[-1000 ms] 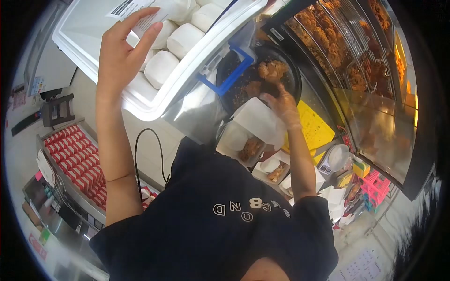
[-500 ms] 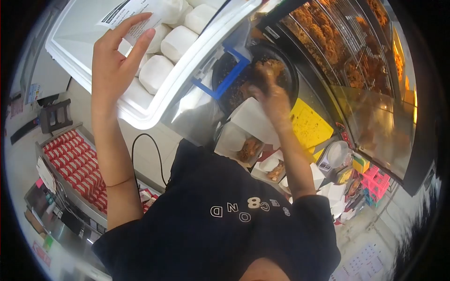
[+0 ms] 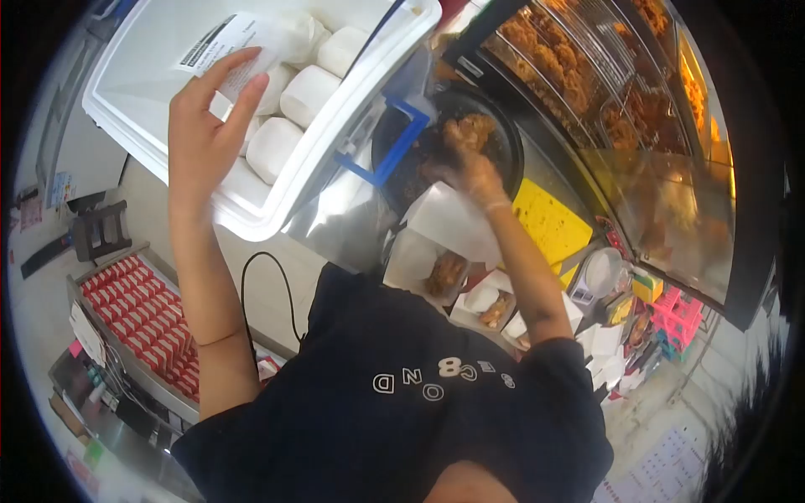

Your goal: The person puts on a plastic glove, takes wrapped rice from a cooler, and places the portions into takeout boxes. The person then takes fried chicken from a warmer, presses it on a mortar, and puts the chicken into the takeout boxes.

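Note:
My left hand (image 3: 201, 126) is raised at the rim of a white tub (image 3: 256, 220), thumb and index finger apart, holding nothing. White rounded bundles (image 3: 309, 95) and a printed label (image 3: 220, 42) lie beyond its fingertips. Over a round black pan (image 3: 507, 138), my right hand (image 3: 474, 174) is smeared by motion, in what looks like a clear glove. Something dark lies by its fingers; whether they grip it is unclear. A browned food piece (image 3: 470, 130) sits in the pan just past them. Below that hand is an open white box (image 3: 411, 251) with browned food inside.
A blue-edged clear lid (image 3: 381, 172) stands between tub and pan. Right of the pan are a yellow board (image 3: 549, 225) and a glass cabinet (image 3: 671, 193) of fried food. More boxes (image 3: 482, 306) stand near my body. Red-and-white cartons (image 3: 142, 310) fill a left tray.
My right hand has moved about over the pan. The tub, pan and cabinet have shifted left in view. My left hand keeps its open shape and sits slightly lower.

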Demonstrator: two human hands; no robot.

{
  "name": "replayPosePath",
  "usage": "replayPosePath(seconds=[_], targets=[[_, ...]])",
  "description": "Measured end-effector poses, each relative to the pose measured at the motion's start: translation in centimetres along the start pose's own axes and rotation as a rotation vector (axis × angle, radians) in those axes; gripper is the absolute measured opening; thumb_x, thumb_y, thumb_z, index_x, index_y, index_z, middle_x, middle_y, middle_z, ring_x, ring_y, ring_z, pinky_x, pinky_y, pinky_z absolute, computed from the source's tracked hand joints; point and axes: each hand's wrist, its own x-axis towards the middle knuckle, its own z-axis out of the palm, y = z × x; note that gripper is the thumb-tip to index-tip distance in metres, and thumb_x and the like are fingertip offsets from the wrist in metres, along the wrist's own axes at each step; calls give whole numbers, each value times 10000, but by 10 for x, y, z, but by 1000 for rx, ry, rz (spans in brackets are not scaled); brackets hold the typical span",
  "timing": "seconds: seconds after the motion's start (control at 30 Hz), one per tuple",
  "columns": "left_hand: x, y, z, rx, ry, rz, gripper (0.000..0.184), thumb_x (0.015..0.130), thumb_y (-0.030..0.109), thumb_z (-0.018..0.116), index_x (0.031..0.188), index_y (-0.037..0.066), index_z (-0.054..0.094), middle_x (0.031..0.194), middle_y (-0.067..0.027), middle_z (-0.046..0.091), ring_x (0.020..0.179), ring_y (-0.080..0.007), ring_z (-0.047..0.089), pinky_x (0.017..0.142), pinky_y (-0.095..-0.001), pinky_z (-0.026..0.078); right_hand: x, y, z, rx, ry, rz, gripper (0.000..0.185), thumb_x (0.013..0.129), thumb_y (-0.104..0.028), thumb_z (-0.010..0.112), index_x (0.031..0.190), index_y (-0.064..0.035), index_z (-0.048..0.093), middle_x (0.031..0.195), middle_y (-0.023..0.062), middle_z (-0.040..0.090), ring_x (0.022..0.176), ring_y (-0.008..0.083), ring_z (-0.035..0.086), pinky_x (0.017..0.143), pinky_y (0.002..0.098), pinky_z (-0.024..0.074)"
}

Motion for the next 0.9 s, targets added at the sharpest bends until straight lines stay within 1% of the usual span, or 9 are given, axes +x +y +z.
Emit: replayPosePath(seconds=[0.13,0.27,0.37,0.4,0.53,0.6,0.67,0.77,0.9], targets=[[-2,3,-2,6,-49,-91,307,894,216,697,1137,28,691,1036,-176,721,940,-223,681,846,-309,492,-15,-2,-31,133,69,-32,608,842,-371,706,1361,-182,453,983,232,683,921,410,666,817,475,519],[-2,7,0,25,-44,-124,295,897,193,694,1144,32,688,1034,-161,722,940,-198,669,843,-299,483,-16,6,33,-82,-78,58,645,844,-368,705,1410,-198,446,1048,209,685,951,393,666,842,461,521],[-2,8,-2,29,-39,-108,283,903,174,687,1147,30,686,1061,-161,717,969,-204,662,874,-299,470,-5,5,15,97,130,-118,637,856,-358,691,1412,-159,452,1085,215,674,990,378,660,864,471,516],[-1,11,-3,24,-46,-116,285,909,162,677,1154,16,679,1087,-165,711,1007,-218,655,922,-308,456,-7,-8,-1,82,-41,70,596,875,-339,672,1387,-108,473,1125,243,652,1056,396,634,903,463,506],[-1,10,-4,13,-159,-139,309,936,139,636,1198,-24,650,1188,-154,679,1165,-230,598,1033,-322,396,-2,-43,24,-53,182,69,565,899,-242,605,1425,-111,446,1079,213,632,940,346,661,894,431,518],[-1,9,-4,21,-141,-181,311,944,133,625,1205,-33,644,1207,-151,669,1185,-233,583,1049,-330,384,-3,-69,37,-104,104,172,590,899,-206,583,1459,-125,417,1062,191,622,888,314,667,875,417,524],[-1,6,-2,30,-133,-150,299,939,129,630,1195,-24,653,1188,-151,677,1154,-232,597,1030,-335,398,-2,-81,60,-332,136,121,635,909,-214,574,1495,-115,350,984,152,643,914,312,675,806,444,545],[-1,5,0,28,-118,-149,288,939,126,631,1191,-10,663,1171,-151,683,1129,-229,607,1018,-348,408,-13,-79,72,-310,161,-55,720,879,-154,560,1542,-143,280,970,124,632,851,256,657,695,398,541],[-3,4,-1,-14,-103,-151,295,942,136,630,1193,-15,662,1181,-149,681,1143,-231,603,1025,-347,404,-13,-32,49,-94,2,-228,627,874,-276,621,1456,-157,421,996,111,651,902,314,666,717,418,547]])
